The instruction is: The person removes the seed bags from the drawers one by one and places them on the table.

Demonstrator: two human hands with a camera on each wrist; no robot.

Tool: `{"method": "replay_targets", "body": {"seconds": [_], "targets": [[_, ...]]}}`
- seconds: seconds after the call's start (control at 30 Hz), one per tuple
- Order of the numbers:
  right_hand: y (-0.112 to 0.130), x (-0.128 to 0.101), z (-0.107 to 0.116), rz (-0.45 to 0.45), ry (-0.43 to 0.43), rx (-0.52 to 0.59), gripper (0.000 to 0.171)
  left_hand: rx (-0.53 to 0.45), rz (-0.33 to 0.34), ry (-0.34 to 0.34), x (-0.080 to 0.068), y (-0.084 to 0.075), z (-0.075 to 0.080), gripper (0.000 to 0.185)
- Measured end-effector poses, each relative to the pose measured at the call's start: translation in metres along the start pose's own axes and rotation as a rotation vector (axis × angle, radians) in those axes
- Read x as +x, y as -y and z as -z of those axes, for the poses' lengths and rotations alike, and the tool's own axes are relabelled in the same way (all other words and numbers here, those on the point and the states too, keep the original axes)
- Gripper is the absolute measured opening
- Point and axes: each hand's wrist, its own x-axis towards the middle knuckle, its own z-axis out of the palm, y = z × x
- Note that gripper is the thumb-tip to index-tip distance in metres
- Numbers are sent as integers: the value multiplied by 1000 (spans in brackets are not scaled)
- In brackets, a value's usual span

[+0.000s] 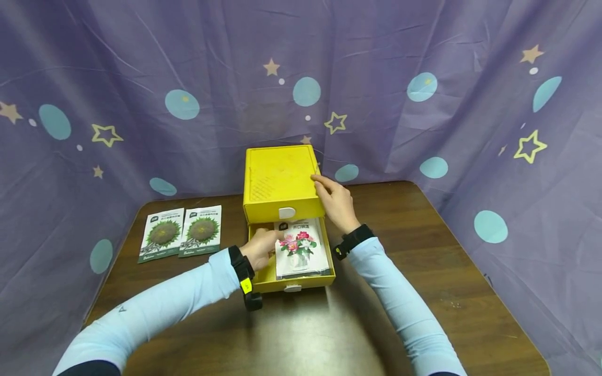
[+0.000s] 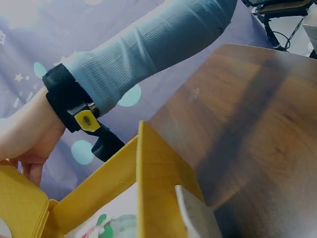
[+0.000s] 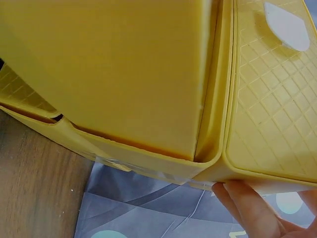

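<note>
Flower seed packet point(image 1: 302, 252) lies flat in the pulled-out bottom drawer point(image 1: 293, 283) of the yellow box point(image 1: 281, 180), its pink-and-red bouquet facing up, filling most of the drawer's right side. My left hand point(image 1: 261, 248) reaches into the drawer from the left, fingertips resting on the packet's upper left edge; the fingers look loosely bent, but I cannot tell whether they pinch the packet or only touch it. From the left wrist view I see the drawer's yellow front wall point(image 2: 158, 188) with its white pull tab point(image 2: 195, 213) and a sliver of the packet point(image 2: 106, 225) inside.

Just beyond, my right hand point(image 1: 335, 201) presses against the right side of the box's upper part, fingers nearly straight and together, thumb along the top edge. The right wrist view shows those fingertips point(image 3: 247, 206) under the box's yellow rim point(image 3: 213, 163).

Farther left on the brown table point(image 1: 423, 245), well apart from the box, two sunflower seed packets point(image 1: 182, 233) lie side by side. Behind everything hangs a purple cloth with stars point(image 1: 423, 104).
</note>
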Motion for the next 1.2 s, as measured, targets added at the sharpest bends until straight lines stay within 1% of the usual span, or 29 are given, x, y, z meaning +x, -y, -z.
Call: {"method": "replay_targets", "body": {"seconds": [0.03, 0.1, 0.2, 0.3, 0.37, 0.43, 0.5, 0.57, 0.7, 0.83, 0.93, 1.0, 1.03, 1.1, 1.13, 1.2], "targets": [[0, 0, 0, 0, 1, 0, 35, 3, -10, 0, 1, 2, 1, 59], [0, 0, -1, 1, -2, 2, 35, 15, -29, 23, 2, 6, 1, 49], [1, -1, 0, 2, -9, 7, 34, 57, -31, 79, 4, 10, 3, 31], [1, 0, 0, 5, -8, 9, 34, 97, -7, 112, 6, 13, 5, 16], [1, 0, 1, 5, -4, 10, 34, 119, 21, 119, 7, 15, 8, 10], [1, 0, 1, 4, -3, 9, 34, 126, 45, 124, 9, 17, 9, 11], [0, 0, 1, 2, -6, 5, 35, 134, 60, 145, 10, 18, 10, 15], [0, 0, 1, 2, -10, 2, 34, 127, 62, 163, 10, 18, 10, 17], [0, 0, -1, 11, -6, 11, 35, 74, 58, 192, 9, 17, 9, 22], [-1, 0, -3, 16, 4, 20, 35, 15, 68, 184, 9, 16, 12, 29], [-1, 0, -3, 12, 1, 25, 35, -40, 44, 186, 8, 12, 16, 31], [0, 0, -3, 10, -4, 26, 35, -77, 23, 215, 6, 9, 19, 31], [0, 0, -2, 8, -6, 26, 35, -92, 8, 241, 4, 8, 21, 31], [0, 0, -2, 6, -8, 24, 34, -124, -4, 301, -1, 5, 25, 32], [0, 0, -1, 7, -7, 23, 34, -147, -11, 348, -5, 5, 28, 32], [0, 0, -1, 10, -7, 21, 34, -179, -11, 399, -12, 4, 32, 32]]}}
